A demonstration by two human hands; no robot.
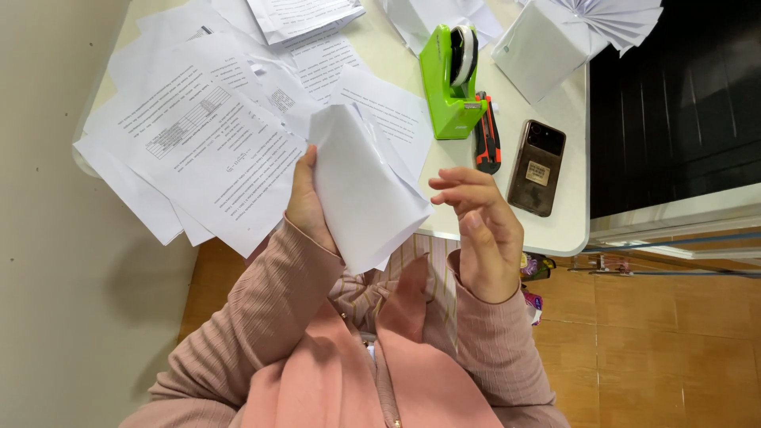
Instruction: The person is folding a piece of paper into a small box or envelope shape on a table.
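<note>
A folded paper [361,186] is being held up over the counter [555,111] edge.

The paper is being gripped along its left side by the left hand [305,198], fingers closed behind it, apparently so that its folds are being kept together; the right hand [479,226] is being held loosely open just beside the paper's right edge, grasping nothing. Behind them, printed sheets [198,135] are being left in an overlapping spread too many to count, while one green tape dispenser [450,83], one cutter [487,143] and one phone [537,168] are lying side by side near the right hand.
</note>
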